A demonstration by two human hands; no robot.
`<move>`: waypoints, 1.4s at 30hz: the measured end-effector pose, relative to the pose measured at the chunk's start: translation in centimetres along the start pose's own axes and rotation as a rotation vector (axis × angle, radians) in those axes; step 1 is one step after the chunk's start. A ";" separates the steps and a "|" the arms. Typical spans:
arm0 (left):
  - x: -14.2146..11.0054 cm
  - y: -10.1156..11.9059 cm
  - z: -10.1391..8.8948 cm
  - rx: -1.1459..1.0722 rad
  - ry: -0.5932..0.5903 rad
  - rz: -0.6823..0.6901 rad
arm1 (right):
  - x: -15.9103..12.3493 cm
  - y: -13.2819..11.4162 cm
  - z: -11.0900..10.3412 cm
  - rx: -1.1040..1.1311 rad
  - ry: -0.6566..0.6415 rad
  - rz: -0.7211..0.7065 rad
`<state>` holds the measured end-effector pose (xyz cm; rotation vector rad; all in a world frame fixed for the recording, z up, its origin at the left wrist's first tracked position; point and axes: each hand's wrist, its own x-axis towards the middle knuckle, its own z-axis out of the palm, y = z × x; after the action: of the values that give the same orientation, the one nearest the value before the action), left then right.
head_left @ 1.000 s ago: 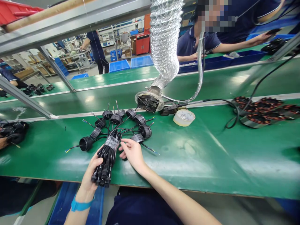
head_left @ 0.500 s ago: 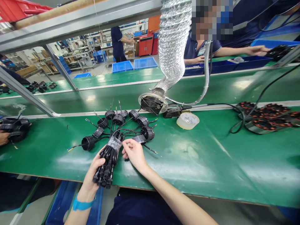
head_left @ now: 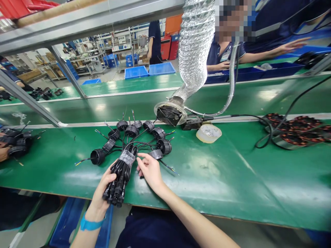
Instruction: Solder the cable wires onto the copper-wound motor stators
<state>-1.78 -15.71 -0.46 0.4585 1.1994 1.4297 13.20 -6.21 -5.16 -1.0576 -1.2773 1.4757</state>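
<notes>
My left hand [head_left: 102, 187] is wrapped round a bundle of black cables [head_left: 119, 175] with black plug connectors at the near end. Clear plastic tape [head_left: 127, 157] binds the bundle near its top. My right hand [head_left: 150, 170] is just right of the tape, its fingers bent and slightly apart; nothing shows between them. From the bundle, cables fan out over the green bench to several round black caps, among them an open cup-shaped one [head_left: 97, 157] at the left and a ribbed one [head_left: 164, 146] at the right. Thin coloured wire ends stick out of the caps.
A roll of clear tape [head_left: 209, 133] lies right of a fan [head_left: 169, 115] on a silver duct [head_left: 196, 41]. Copper-wound rings [head_left: 292, 131] sit at the right on the green bench [head_left: 219, 186]. Another person's hand [head_left: 3, 153] holds black parts at the left. A co-worker [head_left: 224, 57] is across the bench.
My right hand has moved slightly right, away from the tape, and its fingers have loosened. The bundle stays in my left hand. Across the bench, the co-worker's outstretched hand has left the black parts.
</notes>
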 end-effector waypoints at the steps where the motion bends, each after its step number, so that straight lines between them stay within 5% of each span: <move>1: 0.0 0.0 0.0 0.002 0.002 0.000 | 0.1 0.0 0.1 0.019 0.001 0.017; 11: 0.3 -0.2 -0.3 -0.010 -0.016 -0.002 | 0.4 0.2 0.4 0.093 0.013 0.031; 26: 0.2 -0.1 -0.3 -0.038 -0.002 -0.016 | 0.3 0.0 0.4 -0.138 -0.057 -0.144; 32: 0.3 -0.1 -0.6 -0.049 0.036 -0.005 | -0.6 0.5 -0.2 -0.553 -0.075 -0.435; 38: 0.3 1.2 0.2 -0.176 0.220 -0.053 | -1.7 2.6 0.3 -1.076 -0.248 -0.803; 42: 0.4 1.8 0.7 -0.248 0.185 -0.113 | -1.9 3.0 0.9 -1.217 -0.347 -0.875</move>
<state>-2.19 -14.74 1.18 0.0875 1.1546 1.5222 12.50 -8.46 -7.90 -0.6948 -2.5639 0.0969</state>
